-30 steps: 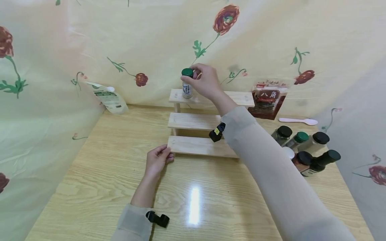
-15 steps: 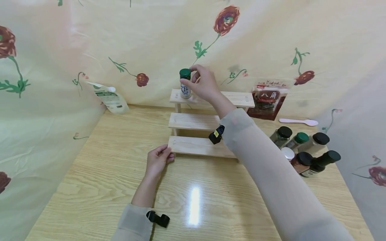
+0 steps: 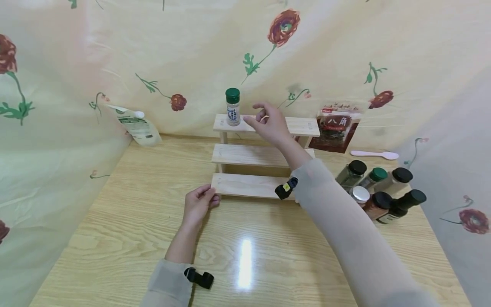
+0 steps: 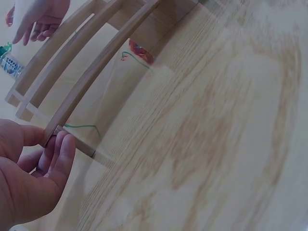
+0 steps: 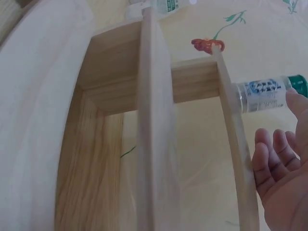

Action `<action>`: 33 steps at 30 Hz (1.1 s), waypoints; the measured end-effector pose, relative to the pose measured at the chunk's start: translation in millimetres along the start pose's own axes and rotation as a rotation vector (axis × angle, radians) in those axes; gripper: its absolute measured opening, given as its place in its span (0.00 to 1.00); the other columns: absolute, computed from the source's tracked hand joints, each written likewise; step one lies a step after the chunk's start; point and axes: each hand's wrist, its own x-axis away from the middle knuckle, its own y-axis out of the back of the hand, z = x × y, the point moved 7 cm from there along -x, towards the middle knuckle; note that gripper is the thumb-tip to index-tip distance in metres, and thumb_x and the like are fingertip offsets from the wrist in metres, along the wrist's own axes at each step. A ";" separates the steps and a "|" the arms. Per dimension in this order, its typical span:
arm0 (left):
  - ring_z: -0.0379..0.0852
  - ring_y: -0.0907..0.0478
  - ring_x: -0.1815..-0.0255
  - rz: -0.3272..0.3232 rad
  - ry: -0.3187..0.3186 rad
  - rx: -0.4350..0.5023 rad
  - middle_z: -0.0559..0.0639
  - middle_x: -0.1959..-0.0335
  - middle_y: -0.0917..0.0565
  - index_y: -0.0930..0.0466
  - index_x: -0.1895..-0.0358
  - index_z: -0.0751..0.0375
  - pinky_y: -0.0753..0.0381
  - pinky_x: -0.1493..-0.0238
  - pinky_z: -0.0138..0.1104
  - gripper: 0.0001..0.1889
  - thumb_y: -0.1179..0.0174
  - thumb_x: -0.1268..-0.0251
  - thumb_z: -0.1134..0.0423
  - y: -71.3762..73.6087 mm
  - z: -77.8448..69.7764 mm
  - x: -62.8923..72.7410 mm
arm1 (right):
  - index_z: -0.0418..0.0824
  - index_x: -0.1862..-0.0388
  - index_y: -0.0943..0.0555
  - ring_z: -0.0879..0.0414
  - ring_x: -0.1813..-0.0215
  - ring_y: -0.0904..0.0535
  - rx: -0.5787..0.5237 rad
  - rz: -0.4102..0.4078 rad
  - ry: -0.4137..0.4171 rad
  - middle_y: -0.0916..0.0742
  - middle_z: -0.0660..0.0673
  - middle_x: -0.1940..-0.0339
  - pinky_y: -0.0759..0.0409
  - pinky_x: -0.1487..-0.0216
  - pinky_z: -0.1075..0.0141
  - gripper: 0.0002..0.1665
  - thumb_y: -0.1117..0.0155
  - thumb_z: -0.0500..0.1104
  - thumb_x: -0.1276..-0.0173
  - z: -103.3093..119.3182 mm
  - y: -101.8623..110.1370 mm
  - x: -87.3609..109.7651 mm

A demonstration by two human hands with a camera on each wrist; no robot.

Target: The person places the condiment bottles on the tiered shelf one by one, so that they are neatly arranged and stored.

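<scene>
One light wood-grain table (image 3: 115, 234) spreads beneath everything, glossy enough to throw back a bright strip of light near the person. Cream cloth (image 3: 207, 51) printed with red flowers and green stems hangs behind it and down both sides. At the back, a white pouch (image 3: 138, 127) leans in the left corner, and a red-brown packet (image 3: 335, 128) stands against the cloth behind the rack's right end. A pale spoon (image 3: 374, 154) lies to the right of the packet, with six seasoning containers (image 3: 379, 199) grouped in front of it. The three-tier wooden rack (image 3: 245, 154) runs lengthwise from left to right, its shelves stepping up towards the back. On its top shelf, near the left end, the green-capped jar (image 3: 232, 110) stands upright, long axis vertical, cap up, printed label towards the person. The right hand (image 3: 273, 125) is just to the right of the jar, apart from it, holding nothing, fingers loosely bent. The left hand (image 3: 197, 205) pinches the left end of the lowest shelf between thumb and fingers.
</scene>
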 end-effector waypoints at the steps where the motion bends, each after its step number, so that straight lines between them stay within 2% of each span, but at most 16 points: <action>1: 0.43 0.15 0.68 0.001 0.001 0.001 0.58 0.64 0.17 0.25 0.40 0.80 0.08 0.59 0.33 0.17 0.41 0.28 0.74 0.2 -0.1 0.0 | 0.39 0.33 0.26 0.50 0.67 0.24 -0.009 -0.009 -0.001 0.22 0.45 0.63 0.22 0.71 0.67 0.33 0.30 0.55 0.30 -2.1 1.7 3.0; 7: 0.43 0.15 0.67 0.009 0.009 0.000 0.58 0.64 0.17 0.26 0.39 0.80 0.08 0.58 0.34 0.18 0.42 0.27 0.74 0.2 0.1 1.5 | 0.42 0.38 0.24 0.50 0.68 0.24 -0.023 -0.035 0.047 0.21 0.44 0.64 0.23 0.73 0.68 0.28 0.30 0.53 0.30 -7.2 12.8 17.2; 17: 0.43 0.15 0.68 0.009 0.011 -0.008 0.55 0.65 0.17 0.25 0.39 0.79 0.08 0.58 0.34 0.17 0.42 0.27 0.74 -0.9 -1.4 2.0 | 0.41 0.43 0.20 0.53 0.67 0.22 0.089 -0.045 0.145 0.20 0.44 0.66 0.21 0.68 0.68 0.22 0.30 0.50 0.30 -5.4 38.3 39.3; 24: 0.41 0.16 0.69 0.009 0.002 0.003 0.55 0.66 0.17 0.26 0.40 0.81 0.08 0.60 0.32 0.17 0.42 0.28 0.74 -1.5 -3.4 1.7 | 0.39 0.46 0.18 0.54 0.64 0.20 0.149 -0.092 0.135 0.18 0.45 0.65 0.20 0.64 0.69 0.20 0.30 0.49 0.29 -14.8 62.7 59.5; 33: 0.41 0.15 0.68 0.015 0.023 -0.005 0.55 0.65 0.17 0.26 0.38 0.79 0.08 0.59 0.32 0.18 0.42 0.27 0.74 -1.0 -1.6 3.3 | 0.39 0.45 0.18 0.55 0.66 0.19 0.174 -0.101 0.091 0.17 0.45 0.63 0.20 0.70 0.73 0.21 0.31 0.51 0.29 -35.1 84.0 76.6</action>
